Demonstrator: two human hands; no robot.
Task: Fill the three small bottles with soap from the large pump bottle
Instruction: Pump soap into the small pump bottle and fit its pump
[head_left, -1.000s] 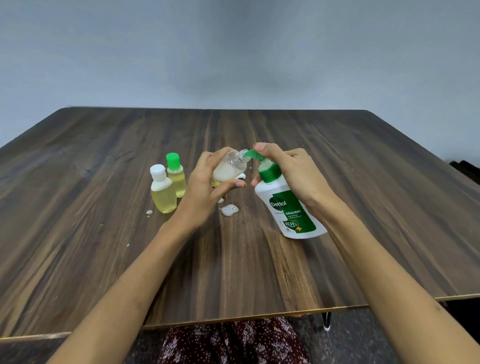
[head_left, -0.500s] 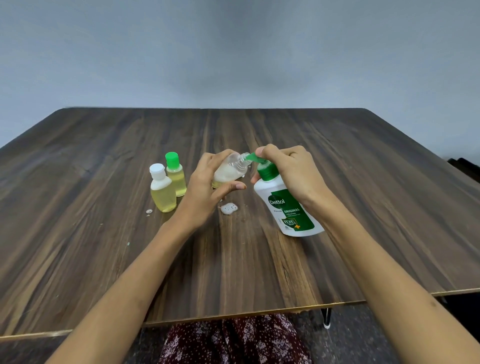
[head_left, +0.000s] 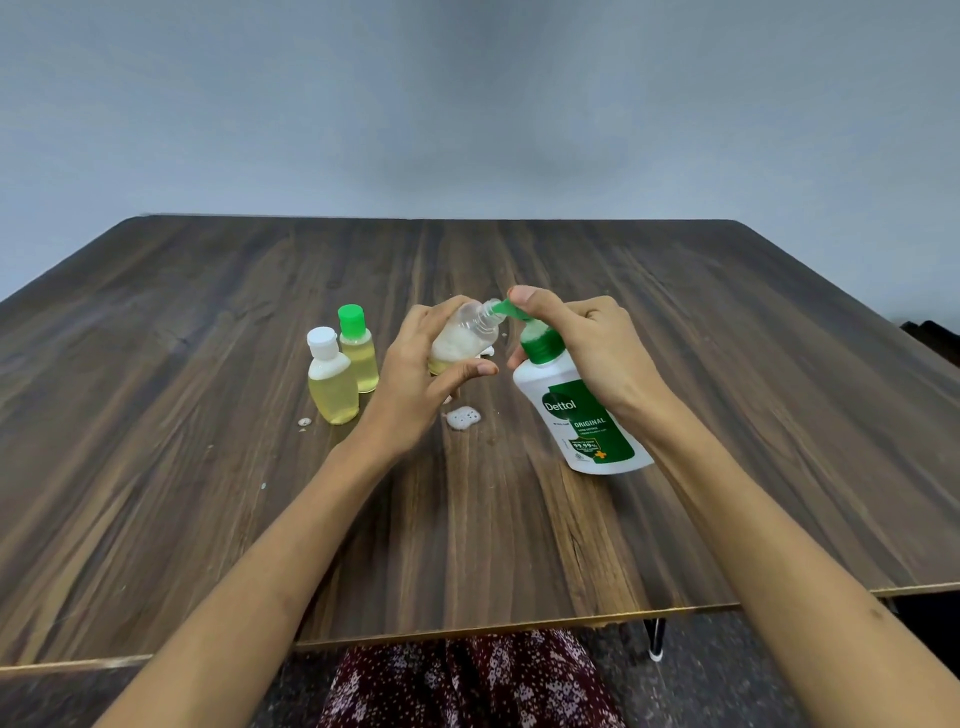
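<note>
Gripping the tilted small bottle (head_left: 462, 338), the left hand (head_left: 415, 379) meets the pump bottle (head_left: 576, 415) nozzle; right hand (head_left: 587, 348) wraps its neck, finger pressing the pump. Two capped bottles (head_left: 343, 364) at 9 o'clock.

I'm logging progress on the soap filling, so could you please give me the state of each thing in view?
Pump bottle: tilted, base on table, nozzle at open bottle's mouth.
Open bottle: uncapped, tilted, partly filled, foamy.
White-capped bottle: capped, upright, filled.
Green-capped bottle: capped, upright, filled.
Left hand: grips open bottle.
Right hand: holds pump bottle, finger on pump.
Table: foam blob spilled near hands.
</note>
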